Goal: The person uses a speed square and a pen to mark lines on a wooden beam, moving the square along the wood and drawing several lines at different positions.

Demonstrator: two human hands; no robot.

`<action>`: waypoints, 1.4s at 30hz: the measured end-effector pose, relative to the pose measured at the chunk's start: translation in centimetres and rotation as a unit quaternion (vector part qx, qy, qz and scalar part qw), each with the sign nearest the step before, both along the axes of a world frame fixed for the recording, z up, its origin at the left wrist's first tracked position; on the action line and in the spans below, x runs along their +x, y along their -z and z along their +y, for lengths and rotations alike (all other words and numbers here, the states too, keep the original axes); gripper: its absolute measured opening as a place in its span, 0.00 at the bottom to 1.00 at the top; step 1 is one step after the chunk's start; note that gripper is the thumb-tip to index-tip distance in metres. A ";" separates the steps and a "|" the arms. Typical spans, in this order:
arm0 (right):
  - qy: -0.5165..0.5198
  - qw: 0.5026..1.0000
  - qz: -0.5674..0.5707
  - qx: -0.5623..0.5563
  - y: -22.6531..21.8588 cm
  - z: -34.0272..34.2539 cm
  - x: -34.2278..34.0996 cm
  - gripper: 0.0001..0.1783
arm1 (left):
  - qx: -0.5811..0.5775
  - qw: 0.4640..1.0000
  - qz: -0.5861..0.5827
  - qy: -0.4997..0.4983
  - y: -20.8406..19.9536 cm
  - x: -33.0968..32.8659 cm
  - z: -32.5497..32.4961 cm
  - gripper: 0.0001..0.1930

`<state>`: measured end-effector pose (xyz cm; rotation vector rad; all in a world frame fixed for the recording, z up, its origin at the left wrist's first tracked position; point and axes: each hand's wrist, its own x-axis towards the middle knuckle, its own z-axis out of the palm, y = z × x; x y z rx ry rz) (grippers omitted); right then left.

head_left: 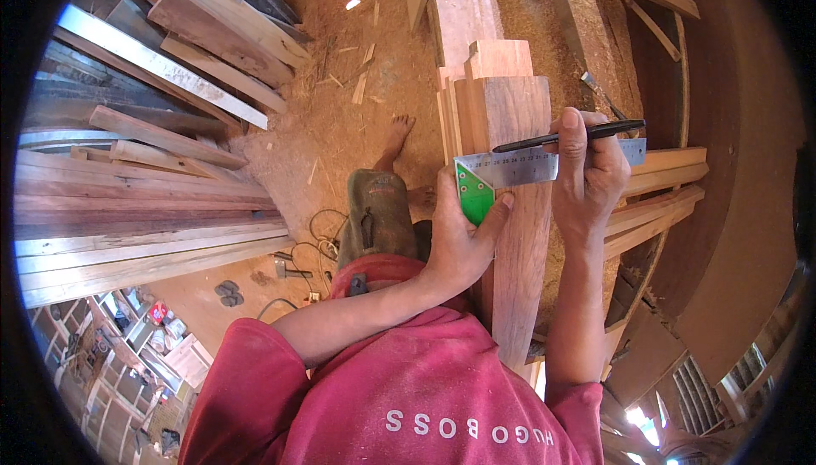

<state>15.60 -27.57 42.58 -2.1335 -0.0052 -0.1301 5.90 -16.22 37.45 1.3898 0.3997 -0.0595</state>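
A thick brown wooden beam (520, 278) runs away from me, with a stepped, narrower block of wood at its far end. Across its top lies the steel blade of a try square (514, 167), marked with a scale. My left hand (463, 235) grips the square's green handle against the beam's left side. Above the blade my right hand (588, 163) pinches a black pen (557, 136), its tip pointing left near the blade's far edge. The right hand covers part of the blade, whose end shows beyond it.
Stacked planks (144, 218) fill the left side. Offcuts and sawdust cover the floor (340, 65). A chisel-like tool (595, 87) lies beyond my right hand, and more timber pieces (659, 180) stick out at the right. A cable (325, 244) and sandals (228, 292) lie at lower left.
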 end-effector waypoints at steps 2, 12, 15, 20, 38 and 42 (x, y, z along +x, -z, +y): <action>-0.001 1.000 -0.011 -0.005 0.0 0.1 0.1 0.15 | 0.007 1.000 0.006 -0.002 -0.1 0.1 0.0 0.21; 0.015 1.000 -0.016 0.000 0.2 -0.1 0.1 0.15 | 0.021 1.000 0.021 0.009 0.3 -0.2 0.0 0.24; 0.016 1.000 -0.011 0.008 0.1 0.0 0.1 0.15 | 0.032 0.999 0.004 0.004 0.3 -0.2 0.0 0.24; 0.014 1.000 -0.004 0.017 0.2 0.0 0.1 0.15 | 0.006 1.000 0.019 0.004 0.2 -0.2 0.0 0.24; 0.039 0.992 -0.047 -0.113 -1.6 -2.9 1.0 0.14 | 0.013 0.999 0.029 0.006 -0.5 0.0 -0.1 0.23; -0.044 0.996 -0.042 -0.065 -0.9 0.5 0.7 0.11 | 0.020 1.000 0.007 0.006 -0.8 0.2 0.1 0.22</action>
